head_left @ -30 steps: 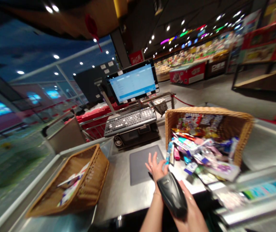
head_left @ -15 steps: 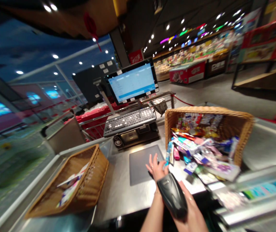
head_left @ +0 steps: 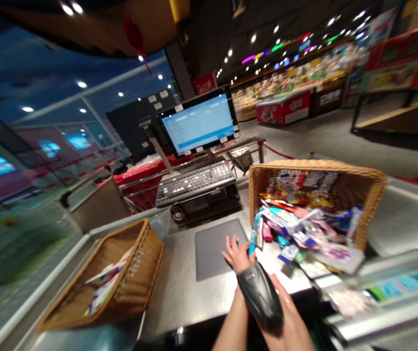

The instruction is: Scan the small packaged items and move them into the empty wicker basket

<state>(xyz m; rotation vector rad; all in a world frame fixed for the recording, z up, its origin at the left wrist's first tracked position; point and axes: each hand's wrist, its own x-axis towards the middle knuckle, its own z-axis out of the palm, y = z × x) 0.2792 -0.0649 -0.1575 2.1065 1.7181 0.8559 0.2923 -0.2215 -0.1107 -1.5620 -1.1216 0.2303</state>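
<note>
- Head view, against the earlier frames: the scene sits slightly further left and higher in frame, by a small margin.
- The left hand [head_left: 238,256] has shifted slightly: its fingertips lie a little lower, and the nose of the black handheld scanner [head_left: 260,295] covers more of the hand's base.
- The slim blue pack [head_left: 255,231] shows more clearly beside the left thumb than before.
- The right hand [head_left: 288,312] remains wrapped around the scanner from the right side; the scanner slants, nose toward the left hand.
- Left grip: three fingers are spread over the edge of the grey mat [head_left: 212,253]; thumb and forefinger are at the lower end of the blue pack. Whether they pinch it or merely lie against it cannot be told.
- The blue pack leans at the left edge of the tipped wicker basket [head_left: 314,165], its lower end at the left thumb.
- Packaged goods [head_left: 304,226] spill from that basket's mouth onto the metal counter [head_left: 180,292], right of both hands.
- A second wicker basket [head_left: 148,278], at the left, holds a few packs [head_left: 103,287].
- Keyboard [head_left: 196,183] and lit monitor [head_left: 198,122] stand beyond the mat.
</note>
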